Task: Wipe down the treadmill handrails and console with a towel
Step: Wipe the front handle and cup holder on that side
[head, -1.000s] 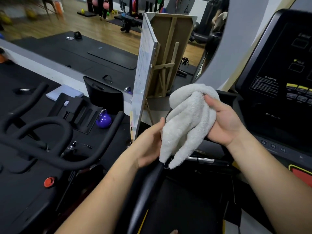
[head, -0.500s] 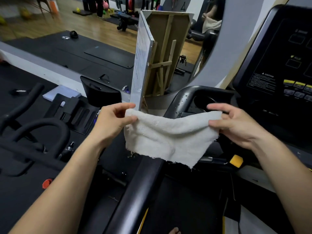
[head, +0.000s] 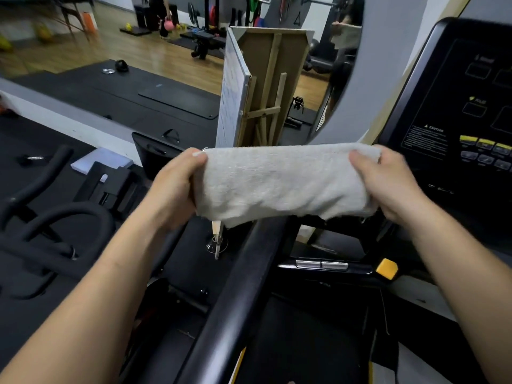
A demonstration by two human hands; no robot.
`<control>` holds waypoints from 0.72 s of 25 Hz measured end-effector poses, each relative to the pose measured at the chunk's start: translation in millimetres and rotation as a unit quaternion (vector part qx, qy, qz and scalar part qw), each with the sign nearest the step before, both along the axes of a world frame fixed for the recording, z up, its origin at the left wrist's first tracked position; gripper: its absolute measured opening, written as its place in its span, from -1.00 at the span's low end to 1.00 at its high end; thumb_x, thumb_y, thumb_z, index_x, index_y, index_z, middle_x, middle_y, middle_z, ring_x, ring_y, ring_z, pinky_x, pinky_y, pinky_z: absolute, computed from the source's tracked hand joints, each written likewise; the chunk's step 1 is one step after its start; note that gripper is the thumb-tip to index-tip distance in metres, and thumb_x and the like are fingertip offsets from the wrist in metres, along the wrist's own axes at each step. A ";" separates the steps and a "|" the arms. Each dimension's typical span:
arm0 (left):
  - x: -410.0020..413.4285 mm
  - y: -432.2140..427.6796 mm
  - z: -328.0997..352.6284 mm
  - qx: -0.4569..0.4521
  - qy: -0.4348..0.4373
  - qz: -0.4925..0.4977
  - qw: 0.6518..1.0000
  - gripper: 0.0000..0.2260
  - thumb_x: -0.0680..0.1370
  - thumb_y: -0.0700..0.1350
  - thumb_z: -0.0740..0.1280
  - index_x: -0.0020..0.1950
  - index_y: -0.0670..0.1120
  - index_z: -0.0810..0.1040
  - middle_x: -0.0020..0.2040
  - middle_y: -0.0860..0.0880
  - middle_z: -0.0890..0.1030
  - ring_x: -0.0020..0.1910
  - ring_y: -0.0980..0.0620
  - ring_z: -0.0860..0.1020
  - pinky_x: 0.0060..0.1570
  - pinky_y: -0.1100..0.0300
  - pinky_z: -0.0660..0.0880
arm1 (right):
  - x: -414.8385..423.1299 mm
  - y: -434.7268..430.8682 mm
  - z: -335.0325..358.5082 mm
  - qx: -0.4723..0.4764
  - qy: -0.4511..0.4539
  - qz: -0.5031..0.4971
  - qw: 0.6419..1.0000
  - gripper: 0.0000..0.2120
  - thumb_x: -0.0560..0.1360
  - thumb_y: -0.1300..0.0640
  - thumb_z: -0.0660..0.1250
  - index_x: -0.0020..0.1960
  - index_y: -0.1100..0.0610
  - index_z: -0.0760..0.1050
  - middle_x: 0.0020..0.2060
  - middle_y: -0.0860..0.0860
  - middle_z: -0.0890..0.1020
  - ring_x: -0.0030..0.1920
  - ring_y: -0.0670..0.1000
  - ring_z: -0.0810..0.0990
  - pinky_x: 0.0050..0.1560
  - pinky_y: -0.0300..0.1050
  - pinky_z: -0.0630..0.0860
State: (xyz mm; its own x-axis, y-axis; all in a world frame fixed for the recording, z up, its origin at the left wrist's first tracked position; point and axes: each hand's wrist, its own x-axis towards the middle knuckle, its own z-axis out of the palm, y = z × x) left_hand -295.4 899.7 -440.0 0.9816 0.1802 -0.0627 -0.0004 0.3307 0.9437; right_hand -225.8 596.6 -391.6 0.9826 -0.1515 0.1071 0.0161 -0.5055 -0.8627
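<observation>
Holding towel (head: 282, 184) taut, above handrail (head: 235, 300)

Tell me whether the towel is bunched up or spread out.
Spread out: the towel is stretched wide between the left hand and right hand, each gripping one end, above the handrail.

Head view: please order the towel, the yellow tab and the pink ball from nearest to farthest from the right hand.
1. Towel: gripped by the right hand at its right end.
2. Yellow tab: below the hand, on the treadmill.
3. Pink ball: far off, upper left.
</observation>
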 end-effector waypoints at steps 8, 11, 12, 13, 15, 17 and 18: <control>-46.3 -70.2 -8.2 -0.271 0.143 -0.122 0.944 -0.48 0.62 0.18 0.15 0.33 -0.20 0.54 0.22 -0.27 0.61 0.17 -0.18 0.62 0.00 -0.03 0.64 | -85.9 93.0 -8.4 -0.087 0.073 0.374 0.921 -0.80 0.58 -0.10 0.24 0.00 -0.07 0.61 -0.02 -0.12 0.68 0.08 -0.17 0.61 0.11 -0.15 0.55; -54.1 -69.9 -36.5 -0.311 0.139 -0.088 0.936 -0.68 0.62 -0.14 0.24 0.34 -0.22 0.51 0.21 -0.29 0.61 0.16 -0.24 0.62 -0.02 -0.07 0.62 | -81.7 78.9 -17.5 -0.012 0.092 0.336 0.937 -0.87 0.57 0.09 0.30 -0.01 -0.02 0.63 -0.04 -0.02 0.70 0.01 -0.07 0.67 0.05 -0.03 0.62; -54.6 -72.5 -41.1 -0.326 0.143 -0.075 0.931 -0.70 0.61 -0.24 0.21 0.33 -0.23 0.50 0.19 -0.29 0.62 0.15 -0.25 0.63 0.03 -0.12 0.60 | -81.2 74.6 -19.6 -0.061 0.021 0.306 0.950 -0.87 0.55 0.11 0.34 0.02 -0.02 0.65 -0.04 -0.08 0.70 0.01 -0.11 0.65 0.09 -0.05 0.60; -55.7 -76.1 -41.7 -0.349 0.142 -0.063 0.924 -0.69 0.60 -0.30 0.19 0.33 -0.23 0.48 0.18 -0.28 0.63 0.14 -0.24 0.63 0.10 -0.15 0.57 | -82.3 74.1 -21.9 -0.126 -0.072 0.268 0.952 -0.85 0.54 0.09 0.35 0.07 -0.02 0.65 0.01 -0.13 0.68 0.08 -0.15 0.61 0.18 -0.10 0.54; -57.6 -79.6 -43.4 -0.388 0.122 -0.050 0.912 -0.69 0.60 -0.33 0.16 0.32 -0.22 0.48 0.19 -0.27 0.63 0.16 -0.22 0.62 0.19 -0.16 0.52 | -85.4 81.6 -39.5 -0.212 -0.198 0.245 0.925 -0.71 0.54 0.00 0.30 0.23 0.02 0.59 0.22 -0.09 0.59 0.28 -0.10 0.49 0.36 -0.14 0.37; -57.2 -72.6 -56.7 -0.238 0.100 -0.008 0.966 -0.67 0.58 -0.34 0.19 0.29 -0.13 0.51 0.20 -0.20 0.64 0.15 -0.12 0.63 0.16 -0.05 0.56 | -84.1 85.5 -75.1 -0.305 -0.167 0.307 0.886 -0.59 0.56 -0.09 0.18 0.34 0.03 0.51 0.37 -0.01 0.48 0.42 0.01 0.36 0.46 -0.01 0.26; -57.6 -64.3 -71.8 -0.090 0.102 0.028 0.990 -0.68 0.54 -0.31 0.25 0.24 -0.05 0.54 0.17 -0.12 0.66 0.12 -0.04 0.64 0.13 0.04 0.57 | -83.6 83.2 -99.2 -0.363 -0.148 0.342 0.854 -0.57 0.57 -0.11 0.13 0.36 0.02 0.49 0.40 0.00 0.45 0.45 0.06 0.32 0.46 0.12 0.24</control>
State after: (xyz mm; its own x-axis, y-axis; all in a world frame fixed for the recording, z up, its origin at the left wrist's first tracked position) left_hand -353.0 835.5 -511.7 0.9343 0.2010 -0.2946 0.1612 0.4987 0.8517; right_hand -309.4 679.8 -490.8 0.7283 0.6591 0.1876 0.6848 -0.6905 -0.2327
